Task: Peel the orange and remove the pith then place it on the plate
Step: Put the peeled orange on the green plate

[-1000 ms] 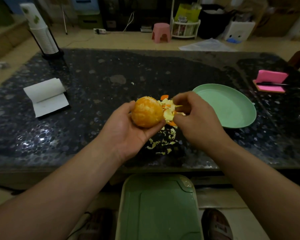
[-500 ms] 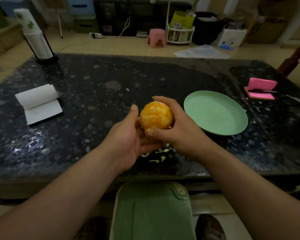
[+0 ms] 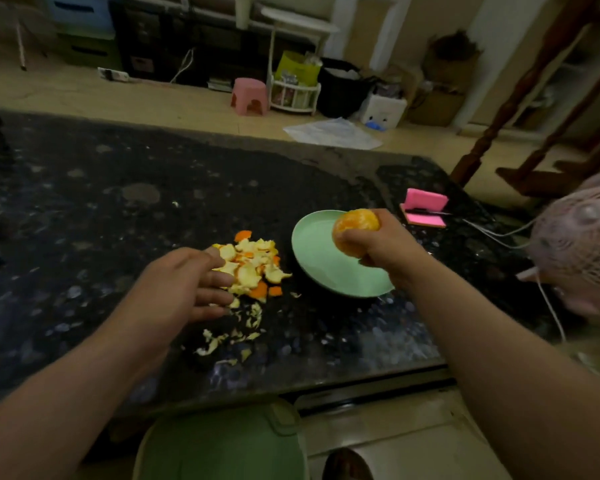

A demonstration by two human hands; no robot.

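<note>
My right hand (image 3: 381, 251) grips the peeled orange (image 3: 355, 226) from below and holds it above the light green plate (image 3: 323, 268), over the plate's right half. The plate lies on the dark speckled table (image 3: 118, 209) and has nothing on it. My left hand (image 3: 184, 285) hovers with loosely spread fingers at the left edge of a pile of orange peel (image 3: 250, 265) and holds nothing. Small scraps of pith (image 3: 229, 337) lie scattered on the table in front of the pile.
A pink sticky-note pad with a pen (image 3: 425, 207) lies behind the plate to the right. A pink table fan (image 3: 579, 237) with a white cable stands at the right edge. A green bin lid (image 3: 222, 445) sits below the table's near edge.
My left hand let go of the orange and dropped toward the peel pile. My right hand carried the orange right, over the plate. The view swung right.
</note>
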